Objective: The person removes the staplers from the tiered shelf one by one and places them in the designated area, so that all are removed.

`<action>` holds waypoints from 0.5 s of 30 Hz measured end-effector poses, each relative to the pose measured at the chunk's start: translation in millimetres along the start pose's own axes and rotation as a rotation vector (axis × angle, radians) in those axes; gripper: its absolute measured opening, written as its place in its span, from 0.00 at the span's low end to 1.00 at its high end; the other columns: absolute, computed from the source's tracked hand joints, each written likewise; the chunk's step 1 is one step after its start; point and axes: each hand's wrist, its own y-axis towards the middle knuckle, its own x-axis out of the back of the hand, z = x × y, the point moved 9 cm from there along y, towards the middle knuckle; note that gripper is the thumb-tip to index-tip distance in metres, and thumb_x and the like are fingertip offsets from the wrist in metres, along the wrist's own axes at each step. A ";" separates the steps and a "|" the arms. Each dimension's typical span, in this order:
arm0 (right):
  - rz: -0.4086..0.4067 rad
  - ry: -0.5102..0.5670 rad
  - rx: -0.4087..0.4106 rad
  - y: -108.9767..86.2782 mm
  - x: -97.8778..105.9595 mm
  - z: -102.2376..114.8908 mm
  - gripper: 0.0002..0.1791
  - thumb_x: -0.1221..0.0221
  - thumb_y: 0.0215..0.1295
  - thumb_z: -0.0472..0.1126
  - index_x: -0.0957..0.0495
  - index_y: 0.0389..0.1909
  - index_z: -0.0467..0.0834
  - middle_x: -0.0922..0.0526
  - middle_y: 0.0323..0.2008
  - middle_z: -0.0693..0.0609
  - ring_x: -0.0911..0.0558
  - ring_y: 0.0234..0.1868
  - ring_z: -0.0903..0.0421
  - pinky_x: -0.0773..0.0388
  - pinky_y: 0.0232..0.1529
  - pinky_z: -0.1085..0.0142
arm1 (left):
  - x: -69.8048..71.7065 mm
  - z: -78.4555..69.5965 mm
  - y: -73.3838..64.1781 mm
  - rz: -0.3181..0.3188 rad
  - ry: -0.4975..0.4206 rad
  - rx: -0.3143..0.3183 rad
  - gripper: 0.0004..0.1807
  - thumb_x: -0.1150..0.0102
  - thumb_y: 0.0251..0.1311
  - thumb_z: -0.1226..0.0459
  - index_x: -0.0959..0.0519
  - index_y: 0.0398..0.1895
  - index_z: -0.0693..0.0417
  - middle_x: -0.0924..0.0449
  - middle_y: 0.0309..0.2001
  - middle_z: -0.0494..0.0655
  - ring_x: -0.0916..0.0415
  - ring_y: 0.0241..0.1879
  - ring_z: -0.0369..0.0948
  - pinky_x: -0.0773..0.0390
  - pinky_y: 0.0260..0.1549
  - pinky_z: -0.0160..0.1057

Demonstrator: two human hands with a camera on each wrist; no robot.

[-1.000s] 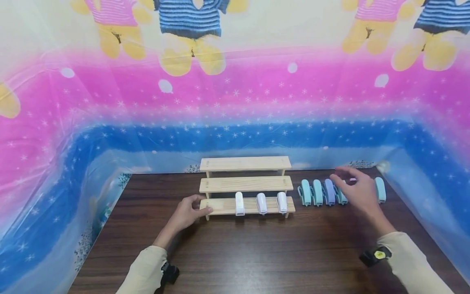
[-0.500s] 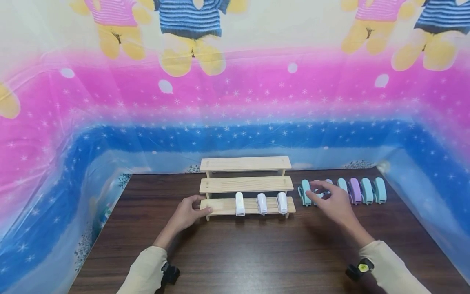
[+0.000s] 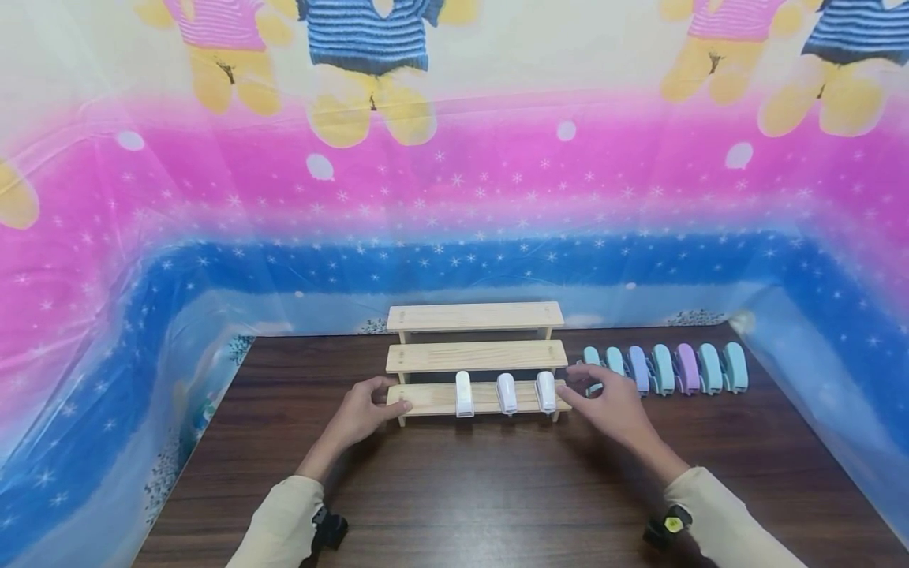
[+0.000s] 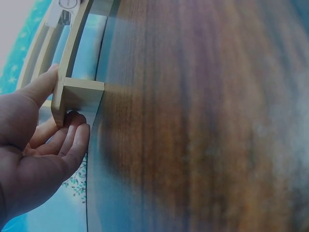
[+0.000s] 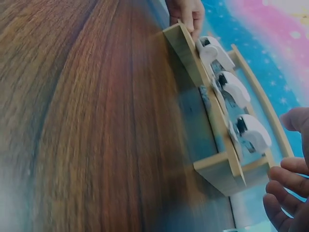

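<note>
A three-tier wooden stand (image 3: 426, 397) sits on the table, with three small white stapler-like devices (image 3: 505, 393) on its lowest board. My left hand (image 3: 362, 410) grips the left end of that board, thumb over the top and the other fingers below in the left wrist view. At the opposite end is my right hand (image 3: 611, 402), thumb close to the rightmost white device (image 5: 253, 133). The right wrist view shows its thumb and fingers spread apart, nothing between them, fingertips by the board's end.
Right of the stand is a row of several similar devices in teal (image 3: 710, 368), blue-violet and purple (image 3: 686, 368); my right hand partly covers the nearest ones. Behind the dark wooden table (image 3: 454, 489) hangs a printed cloth (image 3: 454, 205).
My right hand has moved left, from over the coloured row to the right end of the stand, uncovering most of the row. My left hand has stayed in place.
</note>
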 end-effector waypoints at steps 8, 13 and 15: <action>-0.019 0.005 -0.012 2.4 -14.8 5.2 0.30 0.32 0.62 0.64 0.15 0.52 0.44 0.11 0.41 0.49 0.13 0.40 0.53 0.16 0.42 0.53 | 1.3 -0.5 -1.5 0.000 0.008 0.004 0.32 0.28 0.61 0.52 0.22 0.64 0.59 0.15 0.52 0.54 0.18 0.54 0.50 0.15 0.45 0.47; -0.005 0.008 -0.050 3.8 -22.3 2.8 0.31 0.31 0.61 0.63 0.16 0.53 0.42 0.11 0.40 0.48 0.13 0.40 0.53 0.16 0.42 0.55 | 1.3 -0.9 -0.9 0.001 0.021 0.001 0.32 0.28 0.62 0.52 0.22 0.64 0.59 0.16 0.53 0.55 0.18 0.54 0.51 0.15 0.45 0.48; -0.001 -0.001 -0.062 4.5 -24.4 1.6 0.32 0.31 0.60 0.63 0.16 0.54 0.42 0.11 0.40 0.48 0.14 0.40 0.53 0.16 0.42 0.55 | 1.5 -2.5 -0.8 0.001 0.028 -0.009 0.32 0.28 0.62 0.52 0.23 0.64 0.60 0.16 0.54 0.56 0.19 0.55 0.52 0.16 0.46 0.50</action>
